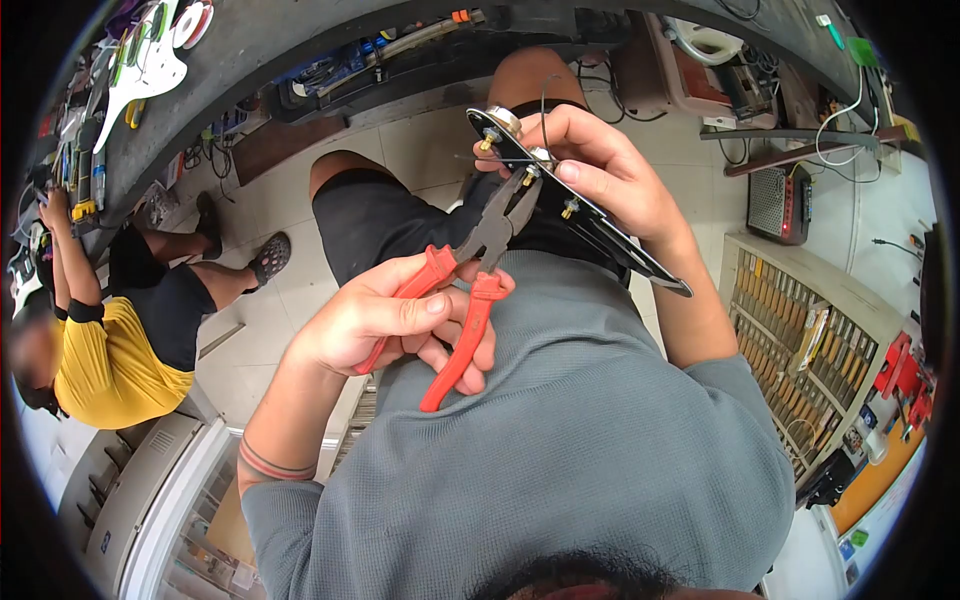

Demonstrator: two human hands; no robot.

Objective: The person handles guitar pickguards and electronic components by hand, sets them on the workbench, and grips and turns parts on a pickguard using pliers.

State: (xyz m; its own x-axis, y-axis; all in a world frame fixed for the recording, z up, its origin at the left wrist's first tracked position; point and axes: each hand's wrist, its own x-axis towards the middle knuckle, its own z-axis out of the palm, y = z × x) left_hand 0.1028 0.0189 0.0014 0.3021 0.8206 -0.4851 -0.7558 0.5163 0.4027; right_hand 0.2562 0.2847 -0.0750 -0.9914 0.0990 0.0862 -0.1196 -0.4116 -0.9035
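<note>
My left hand [400,315] is wrapped round the red handles of a pair of combination pliers [492,235]. The handles are spread, and the jaw tips meet a brass potentiometer shaft [530,176]; I cannot tell if they grip it. My right hand [615,170] holds a long, narrow black control plate [625,250] tilted over my lap, fingers behind and thumb at its edge. More brass shafts stick out of the plate [570,208], with a round metal pot body [506,121] at its upper end. A thin dark wire rises beside my right fingers.
A dark workbench [250,75] curves across the top, with a white guitar pickguard [150,65] and tools on it. To the left sits a person in a yellow shirt [125,360]. A drawer cabinet [800,340] and a small amplifier [778,205] stand at right.
</note>
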